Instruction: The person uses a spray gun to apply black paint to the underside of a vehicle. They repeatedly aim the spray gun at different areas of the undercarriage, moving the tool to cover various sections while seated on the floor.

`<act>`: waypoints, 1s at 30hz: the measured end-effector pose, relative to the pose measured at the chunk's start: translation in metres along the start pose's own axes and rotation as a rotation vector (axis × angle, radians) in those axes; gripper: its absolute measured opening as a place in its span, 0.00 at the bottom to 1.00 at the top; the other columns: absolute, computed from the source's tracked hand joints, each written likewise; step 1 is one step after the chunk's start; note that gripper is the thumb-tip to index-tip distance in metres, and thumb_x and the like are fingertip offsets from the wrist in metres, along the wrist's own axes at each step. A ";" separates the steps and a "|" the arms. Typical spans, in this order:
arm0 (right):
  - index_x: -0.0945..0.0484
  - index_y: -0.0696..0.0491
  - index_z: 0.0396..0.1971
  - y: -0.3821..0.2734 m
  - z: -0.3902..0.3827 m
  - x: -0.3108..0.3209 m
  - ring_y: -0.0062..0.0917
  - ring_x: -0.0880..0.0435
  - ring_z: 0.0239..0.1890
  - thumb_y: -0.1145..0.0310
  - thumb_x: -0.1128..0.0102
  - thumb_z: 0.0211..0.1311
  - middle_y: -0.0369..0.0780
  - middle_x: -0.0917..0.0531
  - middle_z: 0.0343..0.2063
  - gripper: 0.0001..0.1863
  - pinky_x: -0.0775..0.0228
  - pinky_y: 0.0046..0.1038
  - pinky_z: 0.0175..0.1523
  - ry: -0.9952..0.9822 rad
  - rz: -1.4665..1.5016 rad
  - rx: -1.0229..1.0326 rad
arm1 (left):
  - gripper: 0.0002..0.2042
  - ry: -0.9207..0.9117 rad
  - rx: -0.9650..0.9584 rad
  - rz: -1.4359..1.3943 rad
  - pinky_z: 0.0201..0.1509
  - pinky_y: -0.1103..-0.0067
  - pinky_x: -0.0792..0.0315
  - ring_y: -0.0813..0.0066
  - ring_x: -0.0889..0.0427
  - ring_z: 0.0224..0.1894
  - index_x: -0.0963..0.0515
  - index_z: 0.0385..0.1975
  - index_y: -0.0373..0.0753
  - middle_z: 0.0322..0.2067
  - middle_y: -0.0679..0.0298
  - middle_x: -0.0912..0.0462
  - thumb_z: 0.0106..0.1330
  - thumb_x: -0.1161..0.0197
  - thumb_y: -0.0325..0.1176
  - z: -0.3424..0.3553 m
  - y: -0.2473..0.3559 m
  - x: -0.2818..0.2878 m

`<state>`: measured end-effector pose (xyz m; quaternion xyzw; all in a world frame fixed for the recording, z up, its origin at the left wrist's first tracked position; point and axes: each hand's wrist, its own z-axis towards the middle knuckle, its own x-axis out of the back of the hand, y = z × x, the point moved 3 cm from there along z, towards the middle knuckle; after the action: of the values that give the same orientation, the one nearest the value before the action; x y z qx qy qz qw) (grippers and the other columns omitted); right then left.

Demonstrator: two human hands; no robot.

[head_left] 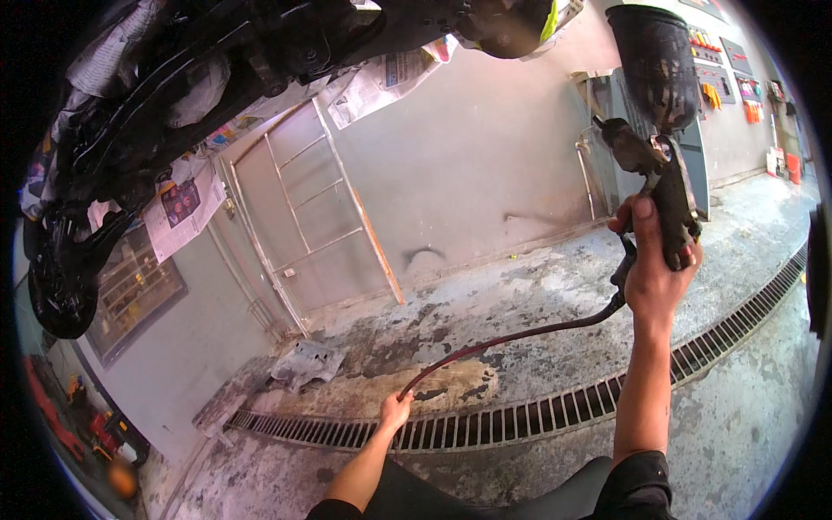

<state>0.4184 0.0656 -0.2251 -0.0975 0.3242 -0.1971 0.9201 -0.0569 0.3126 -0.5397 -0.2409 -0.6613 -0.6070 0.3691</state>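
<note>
My right hand (657, 270) is raised at the right, its fingers wrapped round the handle of a spray gun (674, 195). A dark, stained cup (656, 69) sits on top of the gun. From the base of the handle a dark red air hose (511, 336) curves down to the left. My left hand (396, 412) is closed round this hose, low in the middle. Overhead at the upper left is the glossy black underside of a vehicle (217, 78), apart from both hands and the gun. Sheets of newspaper (185, 208) hang from its edge.
A metal ladder-like frame (347, 191) leans against the grey wall (485, 156). Across the worn floor runs a drain grate (520, 422). A crumpled sheet-like piece (308, 362) lies near the wall. Tool panels (712, 82) hang at the far right; a red bucket (793, 167) stands below.
</note>
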 end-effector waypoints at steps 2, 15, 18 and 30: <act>0.17 0.60 0.38 0.006 0.003 0.001 0.21 0.18 0.30 0.63 0.37 0.73 0.37 0.16 0.28 0.13 0.25 0.26 0.40 -0.007 -0.030 -0.011 | 0.22 0.019 -0.038 -0.011 0.51 0.63 0.25 0.57 0.14 0.43 0.13 0.40 0.43 0.35 0.57 0.13 0.74 0.43 0.56 -0.001 0.000 0.001; 0.17 0.62 0.49 -0.002 0.027 -0.019 0.22 0.15 0.32 0.61 0.32 0.70 0.39 0.13 0.31 0.19 0.24 0.25 0.44 0.008 -0.017 0.029 | 0.22 0.037 -0.041 -0.069 0.46 0.63 0.25 0.59 0.15 0.38 0.13 0.37 0.42 0.31 0.58 0.13 0.74 0.41 0.55 -0.006 0.013 0.000; 0.17 0.61 0.49 -0.013 0.025 -0.025 0.22 0.15 0.33 0.63 0.32 0.70 0.39 0.13 0.31 0.17 0.23 0.25 0.45 -0.020 -0.046 0.034 | 0.22 0.099 -0.141 -0.083 0.46 0.63 0.25 0.59 0.14 0.38 0.13 0.35 0.41 0.31 0.58 0.13 0.73 0.41 0.56 -0.008 0.016 0.001; 0.17 0.60 0.49 -0.014 0.038 -0.044 0.19 0.15 0.34 0.62 0.32 0.70 0.37 0.13 0.34 0.17 0.21 0.24 0.43 0.035 -0.106 0.199 | 0.22 0.069 -0.088 -0.158 0.47 0.62 0.25 0.58 0.14 0.41 0.12 0.36 0.41 0.33 0.56 0.13 0.73 0.40 0.55 -0.013 0.022 -0.001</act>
<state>0.4072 0.0731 -0.1668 -0.0191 0.3134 -0.2786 0.9076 -0.0371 0.3035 -0.5265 -0.1828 -0.6379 -0.6706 0.3317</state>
